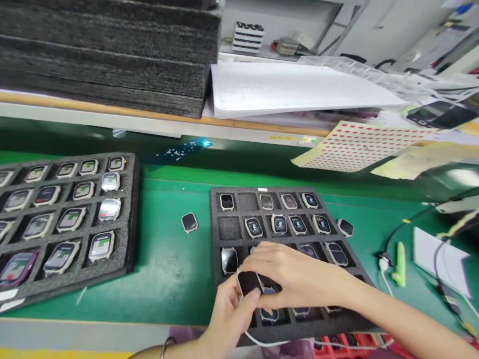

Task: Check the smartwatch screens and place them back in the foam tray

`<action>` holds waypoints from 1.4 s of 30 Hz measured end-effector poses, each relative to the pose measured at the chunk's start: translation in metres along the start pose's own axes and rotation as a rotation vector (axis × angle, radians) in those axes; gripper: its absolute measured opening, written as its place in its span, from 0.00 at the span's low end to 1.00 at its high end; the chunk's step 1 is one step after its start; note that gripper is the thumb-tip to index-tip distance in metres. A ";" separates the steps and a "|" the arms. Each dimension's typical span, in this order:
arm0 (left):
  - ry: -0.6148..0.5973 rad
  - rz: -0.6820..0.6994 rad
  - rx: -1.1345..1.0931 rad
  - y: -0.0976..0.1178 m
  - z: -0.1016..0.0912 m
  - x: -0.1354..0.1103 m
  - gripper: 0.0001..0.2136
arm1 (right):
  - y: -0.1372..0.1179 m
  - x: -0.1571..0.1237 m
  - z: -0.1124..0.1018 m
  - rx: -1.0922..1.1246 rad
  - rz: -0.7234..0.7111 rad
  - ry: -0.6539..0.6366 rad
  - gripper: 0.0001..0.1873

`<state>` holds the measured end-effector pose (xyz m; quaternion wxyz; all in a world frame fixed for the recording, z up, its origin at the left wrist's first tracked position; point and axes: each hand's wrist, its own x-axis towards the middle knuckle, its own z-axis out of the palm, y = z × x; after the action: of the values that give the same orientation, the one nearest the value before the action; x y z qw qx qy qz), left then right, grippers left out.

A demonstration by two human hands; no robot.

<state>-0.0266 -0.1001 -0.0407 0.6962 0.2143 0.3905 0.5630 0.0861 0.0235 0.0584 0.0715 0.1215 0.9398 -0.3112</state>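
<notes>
A strapless smartwatch [247, 283] with a dark screen is held above the near part of a black foam tray [216, 259]. My left hand [229, 311] grips it from the left, its thumb on the lower edge of the screen. From the right, my right hand [288, 269] arches over the same watch, fingers closed at its top and thumb at its lower right. A white cable [264, 344] runs out from below my left hand; where it ends there is hidden. Both hands cover several pockets of the tray, where more watch cases sit, some with lit screens.
A second foam tray [129, 209] full of watches lies at left. Loose watches lie on the green table [168, 279], one between the trays [189, 222], another right of the near tray [345, 227]. Cables [402, 224] and a green stick [400, 264] are at right. A shelf [258, 127] overhangs the back.
</notes>
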 end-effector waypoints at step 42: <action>-0.149 0.049 0.459 -0.010 -0.002 -0.027 0.15 | 0.036 0.017 0.043 -0.332 -0.001 0.221 0.11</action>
<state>-0.0242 -0.1291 -0.0411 0.6421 0.4173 0.4507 0.4588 0.0818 0.0289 -0.0005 -0.0132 0.1408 0.9805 -0.1366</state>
